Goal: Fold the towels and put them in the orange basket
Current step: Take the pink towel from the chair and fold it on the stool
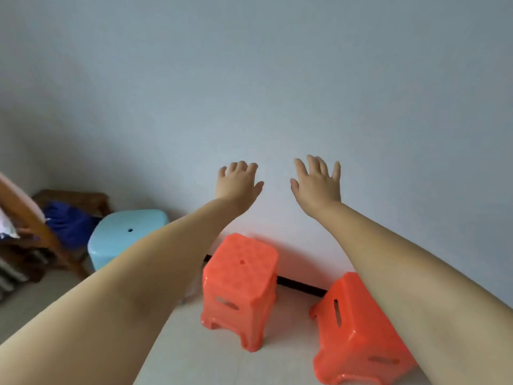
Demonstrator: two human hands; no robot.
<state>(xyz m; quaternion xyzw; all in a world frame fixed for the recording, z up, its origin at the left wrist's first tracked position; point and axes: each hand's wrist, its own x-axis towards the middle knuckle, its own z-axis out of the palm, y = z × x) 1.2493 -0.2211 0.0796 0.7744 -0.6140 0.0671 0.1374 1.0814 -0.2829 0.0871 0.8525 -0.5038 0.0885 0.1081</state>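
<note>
Ahead, pale wall (249, 79), light floor (194, 357), two orange stools (240, 282); left hand (237, 180), right hand (317, 183) spread, holding nothing.

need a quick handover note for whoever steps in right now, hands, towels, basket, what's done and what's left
Left hand: open, raised in front of the wall, holding nothing.
Right hand: open, fingers spread, holding nothing.
Towels and orange basket: neither is in view, so their places cannot be told.
In view instead: two orange plastic stools, a light blue stool, and a wooden chair with blue cloth at far left.
Done: nothing visible.
Left: find the towels, fold them, put them in the basket.
</note>
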